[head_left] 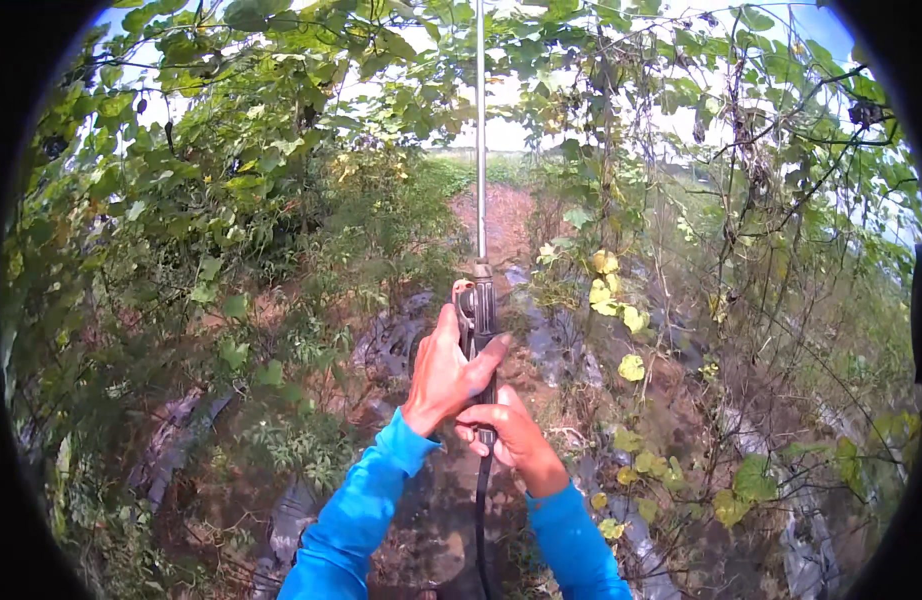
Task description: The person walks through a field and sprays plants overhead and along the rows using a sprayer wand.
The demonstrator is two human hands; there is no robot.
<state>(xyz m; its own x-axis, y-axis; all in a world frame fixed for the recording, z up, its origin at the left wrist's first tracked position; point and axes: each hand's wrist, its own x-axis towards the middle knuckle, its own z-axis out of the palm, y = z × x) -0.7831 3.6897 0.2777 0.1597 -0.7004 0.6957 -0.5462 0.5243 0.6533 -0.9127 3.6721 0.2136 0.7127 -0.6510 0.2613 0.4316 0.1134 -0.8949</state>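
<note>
A spray wand [484,300] with a black handle stands upright in front of me, its long metal tube [481,140] running up past the top of the view. My left hand [446,372] is closed round the handle near the trigger, the thumb lying across it. Just below, my right hand [513,434] grips the lower end of the handle with fingers curled round it. From there a black hose [483,510] hangs down to the lower edge. The tip of the wand is out of view.
Climbing vines [251,190] form walls on both sides and an overhead canopy. Yellowed leaves [606,290] hang to the right of the wand. Strips of dark plastic sheet [386,335] lie on the soil. A dirt path [496,210] runs straight ahead toward green growth.
</note>
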